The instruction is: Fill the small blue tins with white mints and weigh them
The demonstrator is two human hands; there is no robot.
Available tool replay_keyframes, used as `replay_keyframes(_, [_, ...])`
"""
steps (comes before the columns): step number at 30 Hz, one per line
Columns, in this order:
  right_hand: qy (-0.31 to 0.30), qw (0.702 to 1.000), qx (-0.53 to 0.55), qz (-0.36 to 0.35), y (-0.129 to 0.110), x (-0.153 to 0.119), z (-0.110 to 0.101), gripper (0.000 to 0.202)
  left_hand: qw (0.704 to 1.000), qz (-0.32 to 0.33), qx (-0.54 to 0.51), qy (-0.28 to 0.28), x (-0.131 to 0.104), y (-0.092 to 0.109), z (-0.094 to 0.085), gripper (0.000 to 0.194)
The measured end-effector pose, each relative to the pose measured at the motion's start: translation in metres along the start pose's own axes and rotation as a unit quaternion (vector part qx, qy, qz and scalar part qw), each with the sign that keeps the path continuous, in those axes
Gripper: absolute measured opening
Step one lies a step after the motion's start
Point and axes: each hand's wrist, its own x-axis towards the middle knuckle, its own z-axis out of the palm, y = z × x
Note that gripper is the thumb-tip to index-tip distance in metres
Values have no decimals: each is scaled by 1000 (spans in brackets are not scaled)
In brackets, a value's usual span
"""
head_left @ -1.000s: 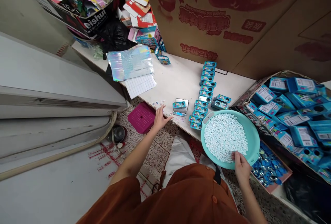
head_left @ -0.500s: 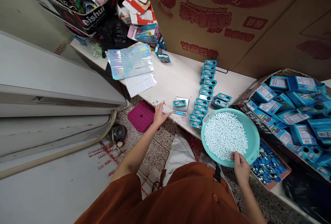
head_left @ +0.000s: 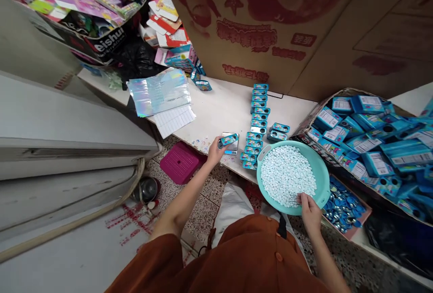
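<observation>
Here, shows blue-topped tin (head_left: 230,139) pinched in left hand (head_left: 215,150); at basin's (head_left: 321,169) five o'clock, right hand (head_left: 310,212), narrowly bunched, touching white pellets (head_left: 287,173).

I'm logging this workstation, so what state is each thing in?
Left hand: closed on blue tin
Blue tin: gripped over the scale
Digital scale: display lit
Right hand: fingertips at white pieces, grip unclear
Turquoise basin: partly filled
Holographic sheets: lying stacked
Carton: open, heaped with blue boxes
</observation>
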Motion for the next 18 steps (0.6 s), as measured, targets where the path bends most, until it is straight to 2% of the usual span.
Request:
replay_keyframes(2, [3, 1000, 18, -9, -8, 0, 3, 52, 996, 84, 5, 1, -18, 36, -13, 35])
replay_keyframes(4, [4, 999, 34, -21, -15, 2, 7, 52, 986, 166, 13, -1, -39, 75, -19, 38])
replay_keyframes(6, [7, 998, 47, -35, -20, 5, 10, 52, 973, 226, 16, -43, -57, 107, -12, 40])
replay_keyframes(8, [10, 997, 58, -44, -20, 7, 10, 51, 963, 254, 13, -93, -69, 129, 6, 40])
replay_keyframes(13, [31, 994, 89, -52, -8, 6, 0, 50, 949, 263, 0, -172, -85, 151, 54, 38])
replay_keyframes(18, [67, 987, 141, -29, 4, 0, -9, 50, 940, 276, 16, -200, -93, 162, 71, 38])
